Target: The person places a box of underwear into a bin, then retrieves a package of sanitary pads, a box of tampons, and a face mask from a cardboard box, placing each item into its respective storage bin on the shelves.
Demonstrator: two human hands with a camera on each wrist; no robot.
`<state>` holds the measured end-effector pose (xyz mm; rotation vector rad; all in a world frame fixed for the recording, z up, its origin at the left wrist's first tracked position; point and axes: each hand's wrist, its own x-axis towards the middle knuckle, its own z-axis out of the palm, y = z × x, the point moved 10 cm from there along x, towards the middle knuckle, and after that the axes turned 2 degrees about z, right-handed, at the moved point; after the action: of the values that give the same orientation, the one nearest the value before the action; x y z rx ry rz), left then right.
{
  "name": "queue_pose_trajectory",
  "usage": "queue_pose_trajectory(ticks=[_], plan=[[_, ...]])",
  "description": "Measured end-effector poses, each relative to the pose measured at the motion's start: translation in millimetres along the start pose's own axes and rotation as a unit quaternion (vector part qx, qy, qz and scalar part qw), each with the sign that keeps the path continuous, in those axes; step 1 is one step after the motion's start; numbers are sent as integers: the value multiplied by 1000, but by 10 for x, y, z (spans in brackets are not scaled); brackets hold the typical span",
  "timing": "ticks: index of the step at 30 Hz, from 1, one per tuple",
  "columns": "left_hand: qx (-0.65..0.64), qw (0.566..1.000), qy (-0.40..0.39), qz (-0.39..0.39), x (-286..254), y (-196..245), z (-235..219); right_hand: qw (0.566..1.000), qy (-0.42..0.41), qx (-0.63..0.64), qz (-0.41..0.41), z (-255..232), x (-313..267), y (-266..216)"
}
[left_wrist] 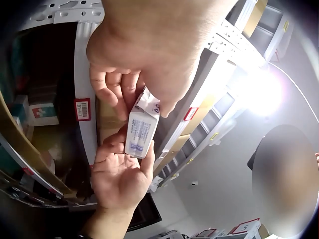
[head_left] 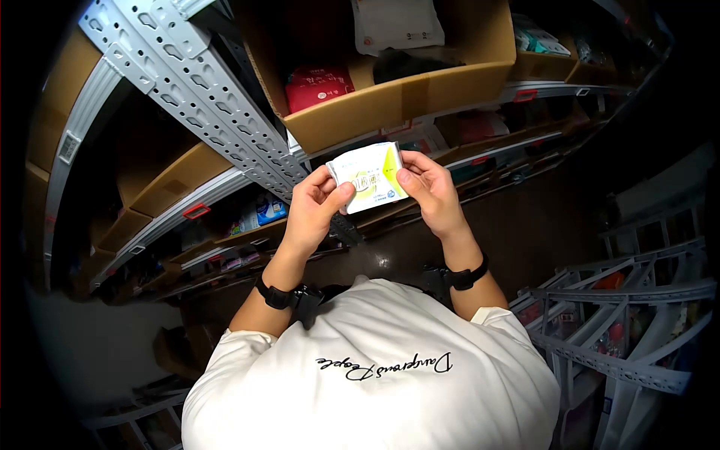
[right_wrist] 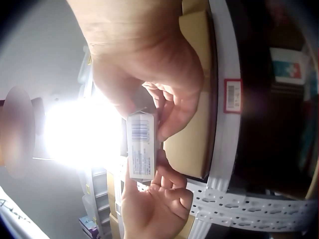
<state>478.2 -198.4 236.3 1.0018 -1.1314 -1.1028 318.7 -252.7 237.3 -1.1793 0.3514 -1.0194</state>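
Note:
I hold a small white and yellow packet [head_left: 369, 176] in front of my chest, at shelf height. My left hand [head_left: 319, 201] pinches its left end with the thumb on the front face. My right hand [head_left: 424, 184] grips the right end the same way. In the left wrist view the packet [left_wrist: 141, 130] shows its printed back and a barcode edge, held between the left hand [left_wrist: 130, 74] above and the right hand [left_wrist: 119, 177] below. The right wrist view shows the packet [right_wrist: 141, 147] edge-on, with a barcode, between the right hand [right_wrist: 164, 94] and the left hand [right_wrist: 154, 199].
Metal shelving [head_left: 225, 112] stands ahead with open cardboard boxes [head_left: 390, 97]; one holds red packets [head_left: 319, 84]. Red-framed price labels [left_wrist: 82, 109] hang on the shelf rails. A grey rack [head_left: 630, 315] stands to my right. A bright ceiling light [right_wrist: 79, 129] glares in the right wrist view.

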Motion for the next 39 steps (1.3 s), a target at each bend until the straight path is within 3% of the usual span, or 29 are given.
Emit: queue_pose_trajectory(ticks=[6,9,11,16,23,31,39], plan=[[38,991,-89,-90,59,-426,318,998,61,-31,10,-495,-357,140],[55,986,-113,-106,79,-654,431,995,83,-26,40,-718,-510,276],[67,982,-133,-119,81,-774,501,990,95,-17,100,-836,-613,452],[71,974,-162,-139,27,-1040,481,987,96,-32,123,-934,-716,633],[116,958,-176,-197,-163,-1172,227,981,44,-51,182,-722,-637,835],[121,964,-103,-212,-376,-1236,-333,974,-15,-90,208,-353,-391,1237],[90,975,-31,-203,-696,-1058,-1072,966,-86,-99,223,324,-129,1573]])
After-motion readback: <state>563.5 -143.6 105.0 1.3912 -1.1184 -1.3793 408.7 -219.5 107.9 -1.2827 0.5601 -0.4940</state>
